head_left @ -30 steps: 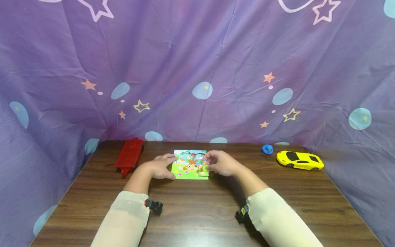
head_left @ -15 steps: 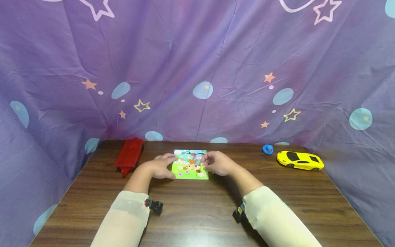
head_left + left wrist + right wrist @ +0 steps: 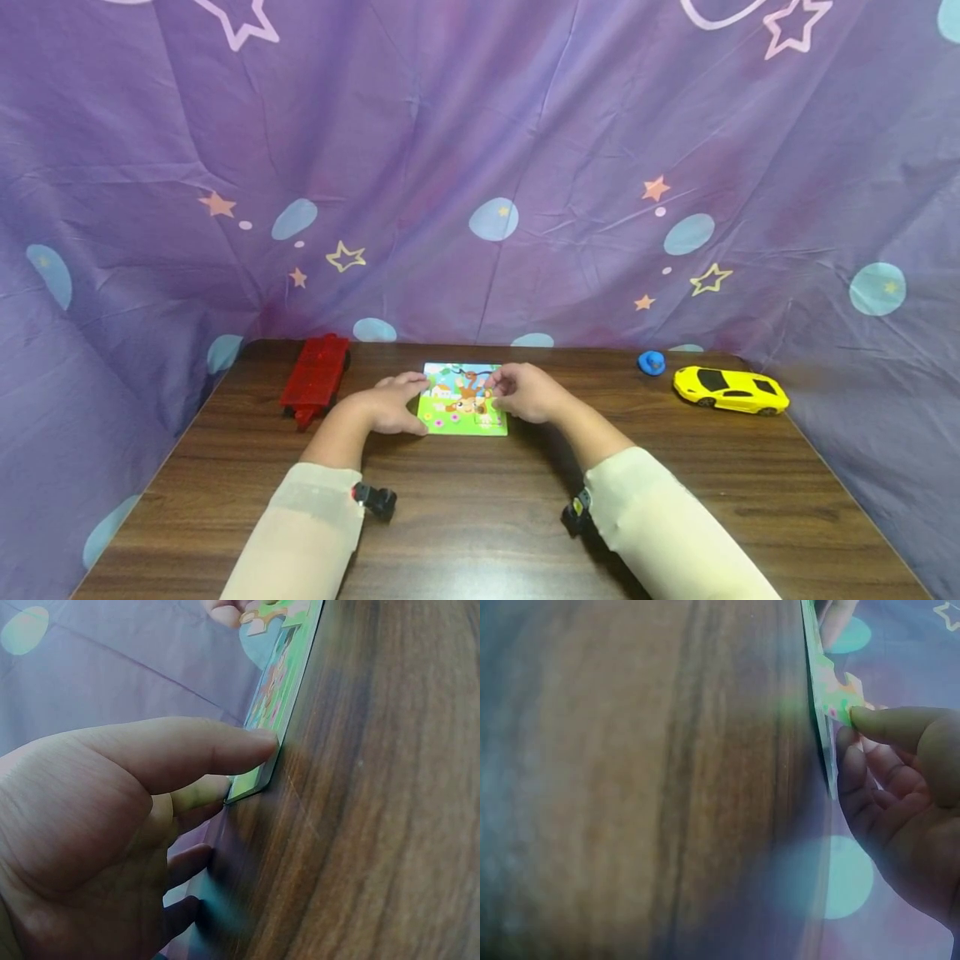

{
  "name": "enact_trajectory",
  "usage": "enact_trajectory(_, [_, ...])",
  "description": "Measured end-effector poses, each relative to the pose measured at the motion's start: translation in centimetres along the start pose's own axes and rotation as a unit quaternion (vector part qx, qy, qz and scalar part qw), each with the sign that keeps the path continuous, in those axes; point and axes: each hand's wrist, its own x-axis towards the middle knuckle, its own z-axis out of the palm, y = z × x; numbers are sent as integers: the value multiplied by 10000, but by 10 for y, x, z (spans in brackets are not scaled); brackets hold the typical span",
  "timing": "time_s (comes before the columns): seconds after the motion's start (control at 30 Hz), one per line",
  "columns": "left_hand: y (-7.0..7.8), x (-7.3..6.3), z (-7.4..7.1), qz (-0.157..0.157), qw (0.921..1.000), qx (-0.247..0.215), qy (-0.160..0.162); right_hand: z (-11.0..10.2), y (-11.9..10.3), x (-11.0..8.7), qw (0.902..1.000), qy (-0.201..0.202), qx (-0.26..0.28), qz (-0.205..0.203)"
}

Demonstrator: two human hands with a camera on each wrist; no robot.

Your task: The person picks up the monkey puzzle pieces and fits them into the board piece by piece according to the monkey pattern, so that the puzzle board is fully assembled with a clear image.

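A picture puzzle (image 3: 442, 423) with a monkey, a house and flowers lies flat on the brown table. My left hand (image 3: 390, 406) holds its left side, the thumb (image 3: 247, 750) on the near left corner and the fingers further back along the edge. Over the puzzle's right part, my right hand (image 3: 529, 393) pinches a puzzle piece (image 3: 841, 703) between thumb and fingertips. That piece has a knobbed outline with green and orange print, and stands tilted against the board in the right wrist view. The remaining right fingers are curled below it.
A red toy trailer (image 3: 317, 377) stands at the back left. To the back right are a small blue toy hat (image 3: 651, 362) and a yellow toy car (image 3: 729, 390). A purple star-printed cloth (image 3: 420, 167) hangs behind the table (image 3: 465, 517).
My right hand has shifted slightly left with the puzzle piece, and the piece now sits a little further left over the board. The left hand stays at the puzzle's edge.
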Motion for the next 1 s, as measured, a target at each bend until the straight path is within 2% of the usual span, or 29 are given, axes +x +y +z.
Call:
enact_trajectory(0.23, [0,1,0,6,10000,0,14,0,0,1,9994,-202,-276,-34])
enact_trajectory(0.63, [-1,0,1,52,10000,29,36,1,0,0,9961,-535,-622,328])
enact_trajectory(1.0, [-2,1,0,29,10000,25,50,0,3,1,9916,-755,-1052,41])
